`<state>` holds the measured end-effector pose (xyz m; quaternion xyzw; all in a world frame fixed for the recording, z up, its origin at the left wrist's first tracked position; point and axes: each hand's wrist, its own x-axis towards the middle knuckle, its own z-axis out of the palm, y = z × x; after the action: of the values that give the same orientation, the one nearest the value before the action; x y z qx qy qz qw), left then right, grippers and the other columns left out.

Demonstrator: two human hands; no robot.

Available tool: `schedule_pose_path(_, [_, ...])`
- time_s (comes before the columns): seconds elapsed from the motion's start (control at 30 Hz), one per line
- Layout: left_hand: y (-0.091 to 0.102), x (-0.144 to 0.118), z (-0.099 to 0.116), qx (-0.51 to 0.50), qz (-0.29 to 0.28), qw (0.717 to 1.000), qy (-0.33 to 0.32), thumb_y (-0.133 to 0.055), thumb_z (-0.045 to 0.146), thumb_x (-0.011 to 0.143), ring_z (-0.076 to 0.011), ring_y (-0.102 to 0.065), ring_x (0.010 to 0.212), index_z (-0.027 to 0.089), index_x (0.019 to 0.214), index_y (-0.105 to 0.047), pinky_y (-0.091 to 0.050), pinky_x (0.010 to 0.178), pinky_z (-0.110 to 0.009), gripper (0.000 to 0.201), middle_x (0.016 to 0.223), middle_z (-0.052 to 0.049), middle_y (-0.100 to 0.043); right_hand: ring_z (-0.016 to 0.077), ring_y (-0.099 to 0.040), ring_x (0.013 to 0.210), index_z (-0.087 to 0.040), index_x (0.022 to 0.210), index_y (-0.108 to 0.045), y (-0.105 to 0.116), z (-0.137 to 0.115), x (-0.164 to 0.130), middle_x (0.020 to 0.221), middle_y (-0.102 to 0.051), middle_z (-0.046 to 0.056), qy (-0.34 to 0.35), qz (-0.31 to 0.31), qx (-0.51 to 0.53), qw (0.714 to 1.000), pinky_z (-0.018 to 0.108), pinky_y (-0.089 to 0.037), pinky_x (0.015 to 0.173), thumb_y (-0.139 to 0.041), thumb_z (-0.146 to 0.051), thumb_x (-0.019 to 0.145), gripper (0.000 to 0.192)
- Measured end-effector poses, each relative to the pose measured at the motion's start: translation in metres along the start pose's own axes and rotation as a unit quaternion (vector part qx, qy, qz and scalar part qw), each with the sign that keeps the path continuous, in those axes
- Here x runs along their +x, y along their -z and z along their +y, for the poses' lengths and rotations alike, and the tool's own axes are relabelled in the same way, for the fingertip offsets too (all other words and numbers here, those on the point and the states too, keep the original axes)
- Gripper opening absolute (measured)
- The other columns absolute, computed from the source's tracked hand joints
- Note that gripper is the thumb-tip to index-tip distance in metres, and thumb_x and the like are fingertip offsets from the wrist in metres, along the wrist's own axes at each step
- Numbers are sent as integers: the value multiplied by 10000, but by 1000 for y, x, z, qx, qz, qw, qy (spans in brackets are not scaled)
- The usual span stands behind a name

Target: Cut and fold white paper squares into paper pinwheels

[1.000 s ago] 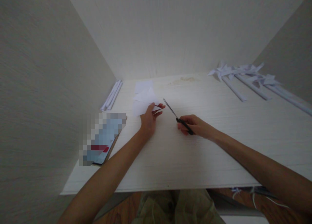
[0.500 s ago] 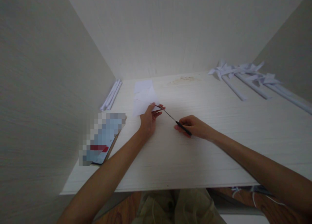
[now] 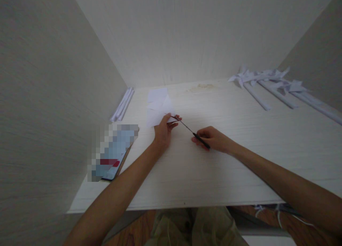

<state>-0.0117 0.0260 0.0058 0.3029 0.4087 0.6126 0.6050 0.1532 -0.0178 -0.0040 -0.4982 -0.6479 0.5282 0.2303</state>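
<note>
My left hand [image 3: 163,129] pinches the near corner of a white sheet of paper [image 3: 157,112] that lies on the white table [image 3: 213,167]. My right hand [image 3: 213,139] grips the black handles of a pair of scissors [image 3: 191,131]. The thin blades point up and left, and their tips reach the paper's edge at my left fingertips. A second white sheet [image 3: 157,94] lies just behind the held one.
A phone [image 3: 113,151] with a blurred screen lies at the table's left edge. Rolled paper sticks [image 3: 123,103] rest against the left wall. Several paper pinwheels on rolled sticks [image 3: 269,83] lie at the back right. Walls close in the table on three sides.
The scissors swung left and down from pointing free in the air until the blade tips met the paper at my left fingers. My left hand stayed on the sheet.
</note>
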Motion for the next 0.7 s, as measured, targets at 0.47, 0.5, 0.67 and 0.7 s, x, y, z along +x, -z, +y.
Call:
schedule_pose_path(0.47, [1, 1, 0, -5, 2, 1000, 6, -551, 177, 689, -112, -621, 572, 136, 650, -572, -433, 471, -177, 59, 617, -16, -643, 60, -363, 368, -165, 584, -480, -1, 4, 1, 432, -439, -42, 9, -2, 3, 1000, 216, -239, 379, -547, -529, 700, 388])
schedule_pose_path(0.5, [1, 1, 0, -2, 2, 1000, 6, -549, 179, 690, -113, -622, 573, 138, 650, -571, -433, 469, -177, 61, 621, -16, -643, 60, -363, 369, -165, 582, -477, -1, 4, 1, 430, -433, -44, 11, -2, 4, 1000, 215, -238, 379, -546, -527, 702, 388])
schedule_pose_path(0.67, [1, 1, 0, -1, -3, 1000, 1, -553, 186, 688, -113, -626, 579, 137, 647, -571, -435, 464, -170, 66, 624, -19, -644, 55, -354, 366, -168, 551, -451, -1, 2, 0, 416, -417, -48, 25, -2, 7, 1000, 212, -236, 382, -524, -525, 722, 402])
schedule_pose_path(0.7, [1, 1, 0, -3, -4, 1000, 1, -553, 184, 687, -112, -625, 577, 136, 644, -571, -435, 463, -168, 67, 620, -19, -644, 55, -353, 365, -168, 547, -449, -1, 2, 0, 411, -414, -48, 25, -3, 8, 1000, 211, -236, 383, -517, -527, 726, 406])
